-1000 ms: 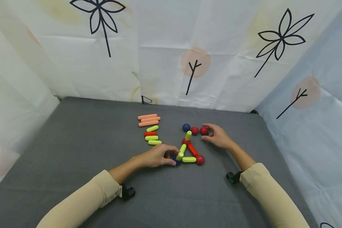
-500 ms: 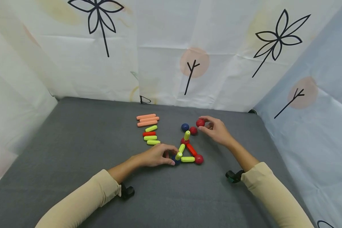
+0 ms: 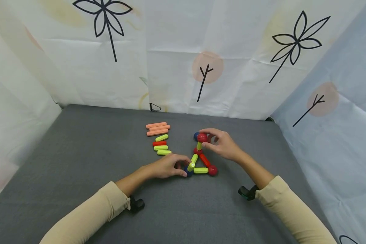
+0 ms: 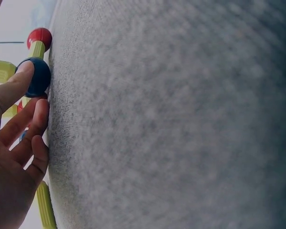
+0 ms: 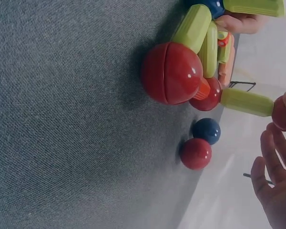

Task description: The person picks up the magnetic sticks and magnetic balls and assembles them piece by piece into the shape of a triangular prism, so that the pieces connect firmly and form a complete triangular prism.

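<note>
We see the right hand [image 3: 221, 145] pinching a red ball [image 3: 202, 138] against the top of an upright lime rod [image 3: 199, 146] at the far corner of the ball-and-rod triangle [image 3: 205, 160]. The left hand [image 3: 166, 166], fingers bent, grips the blue ball [image 4: 40, 78] at the near-left corner.

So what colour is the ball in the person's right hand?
The held ball is red, showing best in the head view.

Your grey cloth tabletop [image 3: 183, 213] bears rods [image 3: 159, 143] beyond your left hand [image 3: 167, 166], two loose balls [image 5: 195, 153] near your right hand [image 3: 223, 145], a ball-and-rod triangle [image 3: 205, 160] between.
</note>
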`<act>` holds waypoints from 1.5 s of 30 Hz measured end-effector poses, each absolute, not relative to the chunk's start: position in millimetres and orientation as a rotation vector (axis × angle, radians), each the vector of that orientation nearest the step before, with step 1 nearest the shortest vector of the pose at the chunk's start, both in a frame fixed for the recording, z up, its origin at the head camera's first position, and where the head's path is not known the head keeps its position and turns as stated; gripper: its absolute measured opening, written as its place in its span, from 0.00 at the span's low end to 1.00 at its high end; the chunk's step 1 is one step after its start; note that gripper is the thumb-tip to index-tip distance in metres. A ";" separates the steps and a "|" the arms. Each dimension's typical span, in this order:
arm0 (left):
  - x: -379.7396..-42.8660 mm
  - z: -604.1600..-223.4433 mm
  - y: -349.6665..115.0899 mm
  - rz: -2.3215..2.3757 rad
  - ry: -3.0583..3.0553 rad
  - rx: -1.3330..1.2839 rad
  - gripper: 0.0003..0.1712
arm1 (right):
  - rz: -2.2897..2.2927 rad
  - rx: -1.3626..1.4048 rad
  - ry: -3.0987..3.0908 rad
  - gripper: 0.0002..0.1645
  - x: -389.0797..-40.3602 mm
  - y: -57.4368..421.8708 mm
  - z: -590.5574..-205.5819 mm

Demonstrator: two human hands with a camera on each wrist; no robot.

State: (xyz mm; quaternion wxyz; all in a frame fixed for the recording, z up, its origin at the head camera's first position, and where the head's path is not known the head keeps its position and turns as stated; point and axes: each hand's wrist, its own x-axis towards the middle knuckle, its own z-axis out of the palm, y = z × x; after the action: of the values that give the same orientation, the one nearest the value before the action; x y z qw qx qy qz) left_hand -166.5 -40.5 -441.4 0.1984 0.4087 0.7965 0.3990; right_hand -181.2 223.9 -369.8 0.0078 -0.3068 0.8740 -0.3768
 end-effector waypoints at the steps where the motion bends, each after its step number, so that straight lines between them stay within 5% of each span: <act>1: -166.4 -441.3 -40.6 1.114 2.229 1.142 0.21 | -1.183 -0.957 2.727 0.27 -181.6 224.4 -370.4; 16: -168.1 -441.1 -40.2 1.123 2.211 1.117 0.22 | -1.106 -0.629 2.788 0.24 -211.1 244.7 -394.5; 33: -167.0 -442.1 -39.3 1.122 2.217 1.123 0.22 | -0.886 -0.786 2.739 0.25 -222.5 255.4 -411.4; 45: -169.3 -443.2 -39.5 1.115 2.209 1.112 0.20 | -1.089 -0.692 2.830 0.26 -210.8 246.0 -360.0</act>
State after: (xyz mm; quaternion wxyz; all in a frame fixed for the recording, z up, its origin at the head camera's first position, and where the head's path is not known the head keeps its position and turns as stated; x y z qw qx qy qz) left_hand -169.3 -39.5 -443.2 0.2128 0.4005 0.7957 0.4015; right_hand -210.8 246.0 -360.0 0.0157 -0.2226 0.9098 -0.3500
